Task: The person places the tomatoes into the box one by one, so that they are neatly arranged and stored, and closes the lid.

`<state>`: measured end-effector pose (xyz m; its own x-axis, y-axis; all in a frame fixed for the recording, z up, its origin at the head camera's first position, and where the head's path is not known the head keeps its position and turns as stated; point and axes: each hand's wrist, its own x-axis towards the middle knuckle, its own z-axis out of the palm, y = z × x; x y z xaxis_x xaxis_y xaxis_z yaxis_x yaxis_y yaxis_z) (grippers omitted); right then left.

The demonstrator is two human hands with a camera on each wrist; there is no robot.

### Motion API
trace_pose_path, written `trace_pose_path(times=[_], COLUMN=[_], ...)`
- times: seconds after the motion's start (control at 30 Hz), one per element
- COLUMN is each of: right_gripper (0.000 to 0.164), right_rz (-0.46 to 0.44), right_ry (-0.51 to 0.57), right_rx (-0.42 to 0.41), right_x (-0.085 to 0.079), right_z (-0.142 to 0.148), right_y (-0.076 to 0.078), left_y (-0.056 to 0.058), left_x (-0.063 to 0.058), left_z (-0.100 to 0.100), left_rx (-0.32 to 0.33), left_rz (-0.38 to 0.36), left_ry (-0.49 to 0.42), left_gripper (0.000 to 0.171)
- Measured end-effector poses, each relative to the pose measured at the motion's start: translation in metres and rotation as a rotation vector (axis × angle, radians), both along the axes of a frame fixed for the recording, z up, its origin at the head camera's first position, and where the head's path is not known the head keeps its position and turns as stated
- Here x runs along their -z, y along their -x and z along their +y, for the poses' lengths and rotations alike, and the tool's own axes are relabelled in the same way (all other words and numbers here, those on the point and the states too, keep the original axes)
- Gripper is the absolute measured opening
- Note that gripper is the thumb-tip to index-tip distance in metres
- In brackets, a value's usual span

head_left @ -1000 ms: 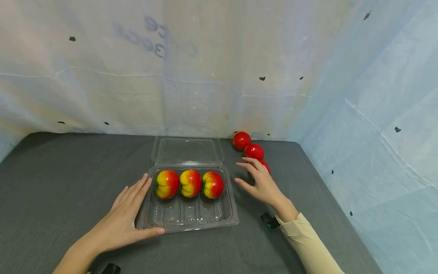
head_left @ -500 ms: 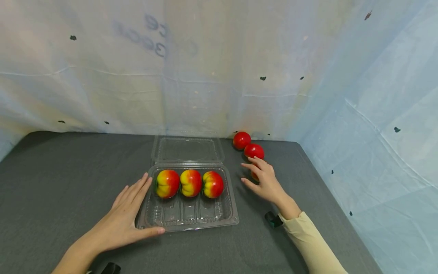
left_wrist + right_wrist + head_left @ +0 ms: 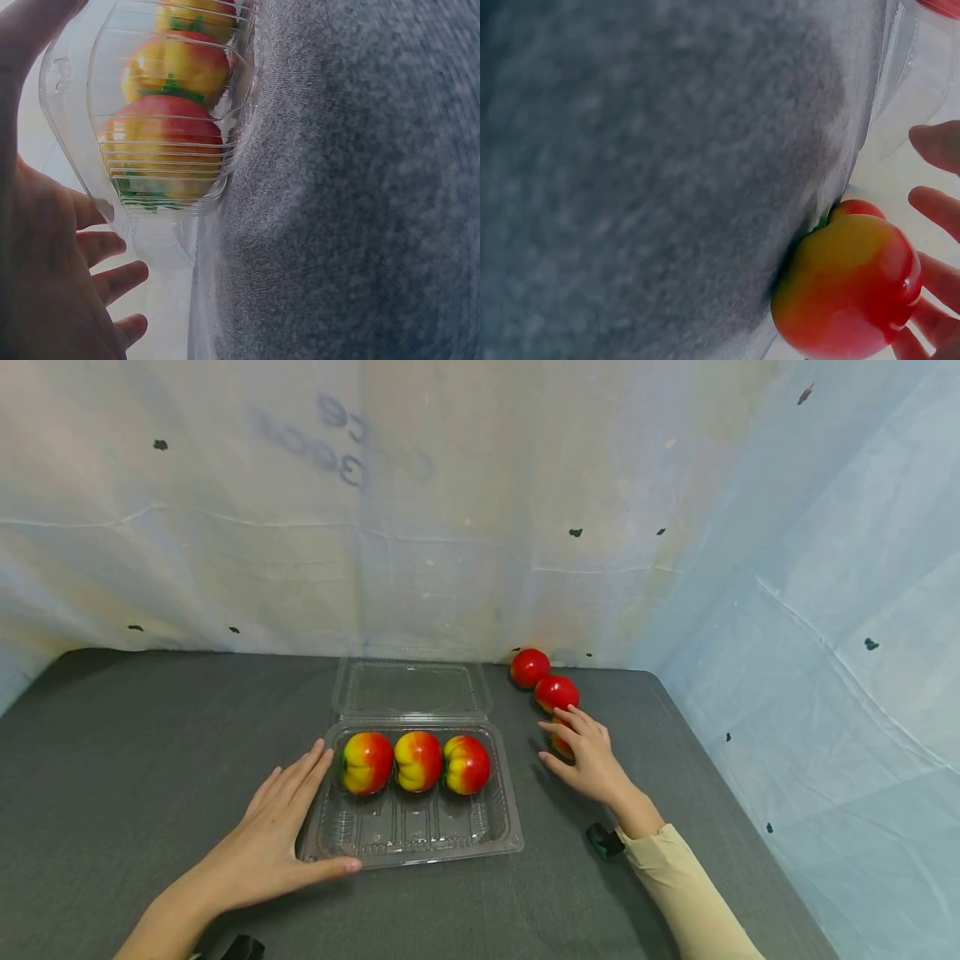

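In the head view, a clear plastic clamshell box [image 3: 420, 853] lies with its lid [image 3: 411, 689] folded back. Its far row holds three red-and-yellow tomatoes [image 3: 417, 762]. My left hand [image 3: 273, 835] rests along the box's left side, fingers straight at the rim, thumb at the near edge; the left wrist view has the fingertips by the clear wall. My right hand [image 3: 592, 764] is over a loose tomato [image 3: 847, 289] right of the box, partly hidden under the fingers. In the right wrist view, fingers lie behind that tomato and the thumb [image 3: 937, 146] stands apart from it.
Two more red tomatoes, one in the middle [image 3: 557, 692] and one farther back [image 3: 529, 668], line up beyond my right hand. A dark grey cloth [image 3: 172, 735] covers the table. Pale sheeting [image 3: 450, 527] hangs behind, and more hangs at the right.
My right hand has moved slightly right and closer over the nearest loose tomato, which shows between its fingers. The left hand, the box and the other tomatoes stay in place.
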<state>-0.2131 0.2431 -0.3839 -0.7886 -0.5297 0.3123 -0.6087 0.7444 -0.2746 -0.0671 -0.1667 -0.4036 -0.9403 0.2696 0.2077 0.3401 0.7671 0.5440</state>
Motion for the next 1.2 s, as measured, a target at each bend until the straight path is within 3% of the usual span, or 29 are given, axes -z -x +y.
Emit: trace_pose_path(times=[0.4,0.67,1.2], right_gripper=[0.051,0.055,0.055], right_rz=[0.037,0.061,0.073], right_ry=[0.002,-0.095,-0.094], right_rx=[0.066,0.123,0.156], right_x=[0.002,0.004,0.003], right_z=[0.015,0.026,0.033], right_y=[0.0,0.003,0.005], left_y=[0.0,0.001,0.0], left_x=[0.002,0.002,0.002], left_z=[-0.001,0.0,0.0], left_rx=[0.0,-0.001,-0.001], left_rz=[0.002,-0.005,-0.002], left_ry=[0.007,0.008,0.004], left_gripper=[0.12,0.12,0.12])
